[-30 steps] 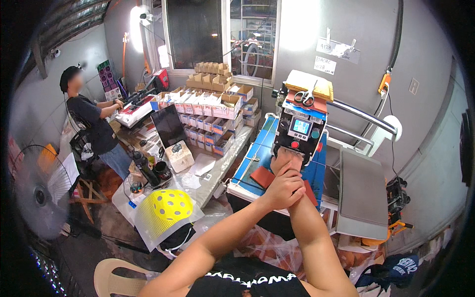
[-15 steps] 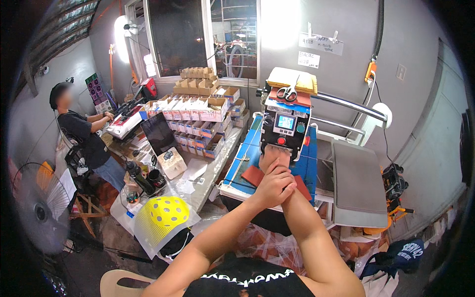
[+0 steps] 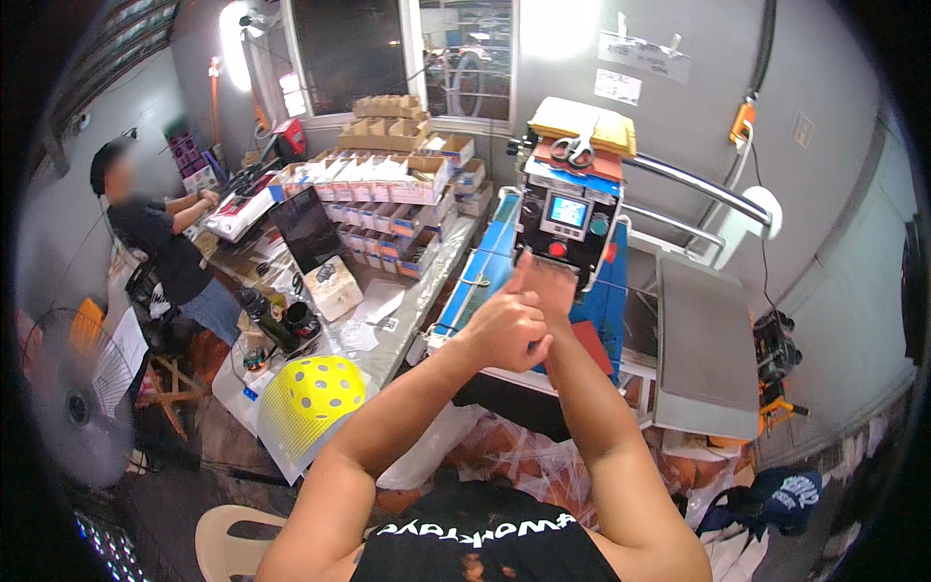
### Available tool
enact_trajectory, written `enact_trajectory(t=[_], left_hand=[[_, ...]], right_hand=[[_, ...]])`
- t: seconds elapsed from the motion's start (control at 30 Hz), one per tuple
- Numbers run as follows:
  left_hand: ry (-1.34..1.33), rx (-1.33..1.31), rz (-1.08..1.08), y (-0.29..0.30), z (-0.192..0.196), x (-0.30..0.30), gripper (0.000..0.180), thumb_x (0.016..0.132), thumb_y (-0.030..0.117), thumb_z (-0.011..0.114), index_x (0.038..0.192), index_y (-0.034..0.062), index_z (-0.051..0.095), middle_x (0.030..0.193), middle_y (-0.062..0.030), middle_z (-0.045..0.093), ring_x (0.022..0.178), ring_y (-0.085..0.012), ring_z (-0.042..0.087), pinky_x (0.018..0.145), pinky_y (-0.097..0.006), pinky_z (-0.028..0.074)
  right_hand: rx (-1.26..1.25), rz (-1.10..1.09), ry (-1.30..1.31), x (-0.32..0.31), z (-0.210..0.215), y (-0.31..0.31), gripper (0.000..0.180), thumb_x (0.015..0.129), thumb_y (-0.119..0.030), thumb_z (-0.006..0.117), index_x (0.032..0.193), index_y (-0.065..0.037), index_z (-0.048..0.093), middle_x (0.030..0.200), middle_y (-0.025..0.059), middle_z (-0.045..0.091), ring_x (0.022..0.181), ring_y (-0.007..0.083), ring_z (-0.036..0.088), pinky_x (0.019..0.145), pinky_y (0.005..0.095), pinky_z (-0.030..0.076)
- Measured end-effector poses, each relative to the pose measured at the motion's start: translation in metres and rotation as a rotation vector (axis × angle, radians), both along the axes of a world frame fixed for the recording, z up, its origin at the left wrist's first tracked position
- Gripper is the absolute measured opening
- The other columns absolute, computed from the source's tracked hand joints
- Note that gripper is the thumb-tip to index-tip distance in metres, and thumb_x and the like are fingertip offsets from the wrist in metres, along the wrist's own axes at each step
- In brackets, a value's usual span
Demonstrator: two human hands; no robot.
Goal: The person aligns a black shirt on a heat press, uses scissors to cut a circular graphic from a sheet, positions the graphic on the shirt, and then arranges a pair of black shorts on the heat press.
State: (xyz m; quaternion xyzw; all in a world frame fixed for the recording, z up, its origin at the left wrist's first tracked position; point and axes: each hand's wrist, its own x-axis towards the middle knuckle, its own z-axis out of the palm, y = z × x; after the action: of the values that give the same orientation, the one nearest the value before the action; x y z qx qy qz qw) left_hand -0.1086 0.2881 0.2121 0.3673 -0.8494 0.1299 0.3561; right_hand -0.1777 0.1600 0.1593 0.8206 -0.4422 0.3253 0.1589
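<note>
A heat press stands ahead of me, its black control box (image 3: 572, 228) carrying a lit screen and a red button. My right hand (image 3: 551, 289) is just under the box's front; its fingers are hidden there. Against the right wrist lies my left hand (image 3: 509, 325), its fingers curled and one pointing up towards the box, with nothing visible in them. Below the hands, part of a red-orange sheet (image 3: 592, 349) shows on the press's blue base (image 3: 609, 315). Scissors (image 3: 572, 153) and a folded yellow cloth (image 3: 582, 126) sit on top of the machine.
On the left, the workbench (image 3: 412, 335) bears stacked card boxes (image 3: 388, 184), a laptop (image 3: 308, 233) and a dark bottle (image 3: 267, 315). A clear sheet with a yellow dotted print (image 3: 325, 388) overhangs its edge. Beyond are a co-worker (image 3: 160, 233) and a fan (image 3: 78, 407). A grey platen (image 3: 703, 339) sits right.
The view has tilted slightly, raising the scene in the picture. My left hand has shifted left along the right wrist, and one finger now points up. My right hand stays by the control box.
</note>
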Motion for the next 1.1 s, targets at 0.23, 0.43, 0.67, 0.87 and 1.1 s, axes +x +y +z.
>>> enact_trajectory(t=[0.23,0.43,0.67,0.87,1.1], left_hand=[[-0.120,0.259,-0.025,-0.007,-0.038,0.002,0.029,0.070,0.023,0.063,0.047,0.0056,0.061,0.052,-0.0137,0.058,0.061,-0.0346,0.063,0.124,-0.056,0.011],[-0.097,0.276,0.000,-0.002,-0.038,0.006,0.024,0.069,0.019,0.064,0.050,0.0059,0.063,0.053,-0.0143,0.059,0.063,-0.0337,0.065,0.125,-0.056,0.008],[-0.154,0.251,0.041,-0.004,-0.037,0.008,0.020,0.068,0.017,0.064,0.051,0.0062,0.064,0.056,-0.0139,0.061,0.063,-0.0335,0.065,0.124,-0.055,0.016],[0.074,-0.058,0.039,-0.009,-0.015,0.009,0.015,0.069,0.012,0.066,0.056,0.0060,0.062,0.061,-0.0122,0.063,0.087,-0.0332,0.070,0.119,-0.054,0.032],[-0.574,0.340,0.168,0.016,-0.014,-0.004,0.015,0.064,0.018,0.065,0.066,0.0087,0.077,0.095,-0.0093,0.076,0.151,-0.0333,0.027,0.124,-0.061,0.005]], right_hand=[[-0.058,0.095,-0.038,-0.012,0.003,0.000,0.021,0.068,-0.028,0.073,0.073,-0.010,0.063,0.070,0.0119,0.069,0.064,0.0303,0.070,0.063,0.0424,0.055],[-0.030,0.089,0.012,-0.010,0.009,0.007,0.021,0.068,-0.027,0.074,0.074,-0.009,0.065,0.072,0.0127,0.071,0.065,0.0294,0.071,0.063,0.0411,0.057],[-0.045,0.071,0.017,-0.010,0.006,0.005,0.021,0.070,-0.028,0.074,0.076,-0.009,0.065,0.072,0.0119,0.071,0.068,0.0289,0.072,0.065,0.0419,0.058],[-0.039,0.094,0.002,-0.008,0.000,0.001,0.014,0.076,-0.028,0.067,0.071,-0.015,0.064,0.072,0.0078,0.071,0.065,0.0252,0.071,0.061,0.0385,0.055],[-0.032,0.099,-0.039,-0.013,-0.005,-0.007,0.016,0.076,-0.026,0.067,0.073,-0.011,0.062,0.072,0.0103,0.069,0.067,0.0276,0.071,0.063,0.0408,0.056]])
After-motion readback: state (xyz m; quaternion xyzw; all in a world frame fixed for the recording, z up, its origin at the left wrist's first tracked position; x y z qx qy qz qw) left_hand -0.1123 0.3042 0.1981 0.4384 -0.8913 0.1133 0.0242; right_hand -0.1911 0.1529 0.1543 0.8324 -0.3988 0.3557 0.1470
